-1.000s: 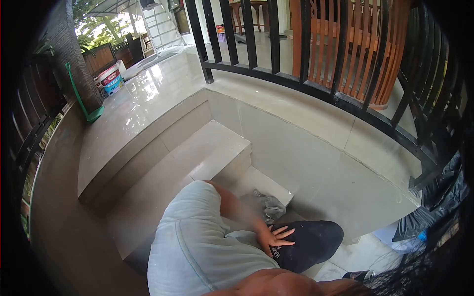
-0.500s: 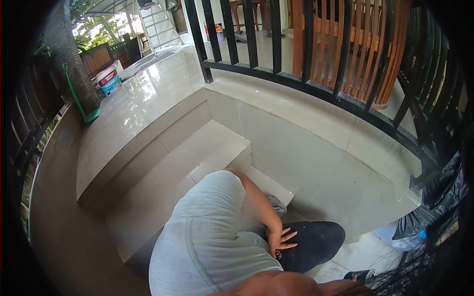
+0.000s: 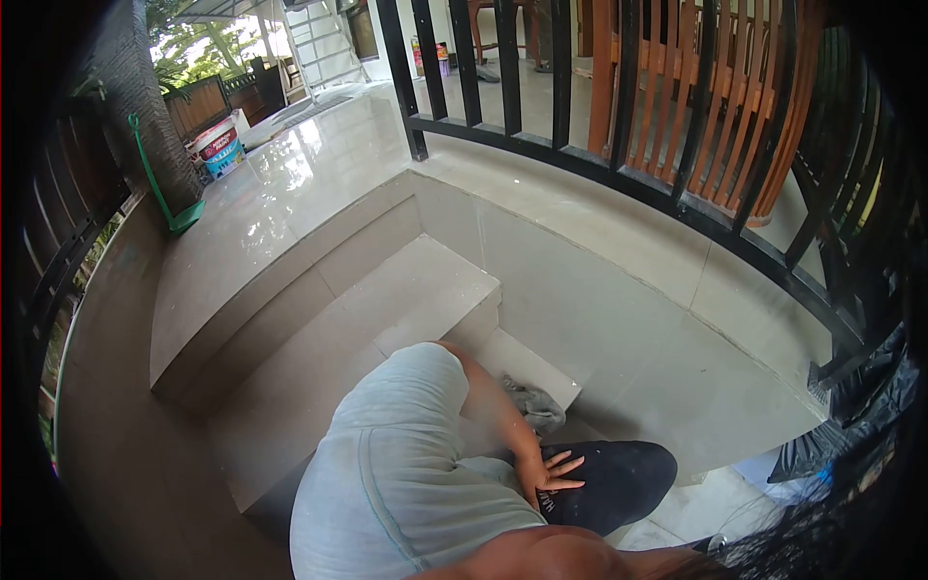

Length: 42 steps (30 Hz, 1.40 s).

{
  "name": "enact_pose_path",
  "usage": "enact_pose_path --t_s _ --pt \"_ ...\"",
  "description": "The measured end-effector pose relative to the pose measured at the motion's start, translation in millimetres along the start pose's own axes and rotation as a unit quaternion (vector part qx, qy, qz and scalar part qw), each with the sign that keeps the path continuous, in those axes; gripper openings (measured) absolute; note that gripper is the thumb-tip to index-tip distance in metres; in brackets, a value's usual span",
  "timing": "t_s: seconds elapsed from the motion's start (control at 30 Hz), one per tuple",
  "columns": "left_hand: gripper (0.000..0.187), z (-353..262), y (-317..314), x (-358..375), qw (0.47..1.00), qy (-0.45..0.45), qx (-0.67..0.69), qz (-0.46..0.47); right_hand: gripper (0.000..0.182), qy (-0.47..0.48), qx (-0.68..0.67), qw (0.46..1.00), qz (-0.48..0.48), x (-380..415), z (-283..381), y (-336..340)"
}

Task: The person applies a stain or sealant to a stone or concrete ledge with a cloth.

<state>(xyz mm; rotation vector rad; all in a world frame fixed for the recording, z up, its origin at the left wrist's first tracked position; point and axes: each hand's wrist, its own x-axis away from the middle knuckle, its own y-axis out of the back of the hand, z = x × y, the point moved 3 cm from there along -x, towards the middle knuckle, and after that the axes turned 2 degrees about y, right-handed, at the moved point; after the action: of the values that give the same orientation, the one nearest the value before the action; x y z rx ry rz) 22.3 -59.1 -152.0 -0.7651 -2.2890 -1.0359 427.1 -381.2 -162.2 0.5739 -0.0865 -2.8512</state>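
Note:
My left hand (image 3: 553,478) rests on the dark-clothed knee (image 3: 619,483), its fingers spread and holding nothing. The bent left arm comes down from a light grey-blue sleeve (image 3: 396,387). Just beyond the wrist, a crumpled grey cloth (image 3: 535,404) lies on the lower step (image 3: 527,358). Bare skin of an arm or shoulder crosses the bottom edge toward the right. My right hand is out of view. A small dark object (image 3: 715,544), partly cut off by the arm and hair, shows near the bottom right.
Tiled steps (image 3: 358,309) rise to the left. Black railing (image 3: 619,179) runs along the raised floor, with a wooden slatted piece (image 3: 696,106) behind it. A paint bucket (image 3: 219,150), green long-handled dustpan (image 3: 184,218) and ladder (image 3: 324,48) stand upper left. Black bags (image 3: 851,416) lie right.
The view has shifted slightly, so the surroundings sit a little further right. More of the grey cloth shows beside the arm, and less of the dark object. My left hand stays on the knee.

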Motion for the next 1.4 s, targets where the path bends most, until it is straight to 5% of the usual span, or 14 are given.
enact_pose_path --t_s 0.03,0.13,0.3,0.33,0.4,0.47,0.53,1.4 --pt "0.128 -2.0 2.2 -0.4 1.0 -0.001 0.002 -0.001 0.112 -0.038 -0.043 0.998 -0.002 0.9 5.1 -4.6" --pt "0.128 -4.9 8.8 6.9 1.0 -0.013 0.008 0.0 0.099 0.037 0.036 0.999 -0.016 4.3 -0.9 -2.8" --pt "0.13 20.7 -11.4 -4.2 0.997 -0.037 -0.006 -0.073 0.11 -0.006 0.001 1.0 0.002 2.1 -62.5 -1.0" --pt "0.12 21.8 -11.0 8.0 0.992 -0.073 0.039 -0.099 0.112 -0.097 -0.033 0.995 0.001 5.2 -61.7 -3.6" --pt "0.091 24.2 -16.3 27.7 0.908 -0.247 -0.006 -0.34 0.11 -0.158 0.055 0.985 0.032 8.9 -16.9 -8.9" --pt "0.063 17.2 -19.2 37.7 0.863 -0.239 0.055 -0.442 0.11 -0.012 0.233 0.972 0.002 5.8 -7.6 -4.6" --pt "0.047 7.0 -18.5 31.1 0.844 -0.197 0.074 -0.494 0.106 0.011 0.222 0.975 -0.007 3.2 1.6 -8.1" --pt "0.038 30.6 -14.6 20.3 0.864 -0.165 0.104 -0.464 0.106 -0.202 0.488 0.846 0.079 -3.1 4.6 -14.8"
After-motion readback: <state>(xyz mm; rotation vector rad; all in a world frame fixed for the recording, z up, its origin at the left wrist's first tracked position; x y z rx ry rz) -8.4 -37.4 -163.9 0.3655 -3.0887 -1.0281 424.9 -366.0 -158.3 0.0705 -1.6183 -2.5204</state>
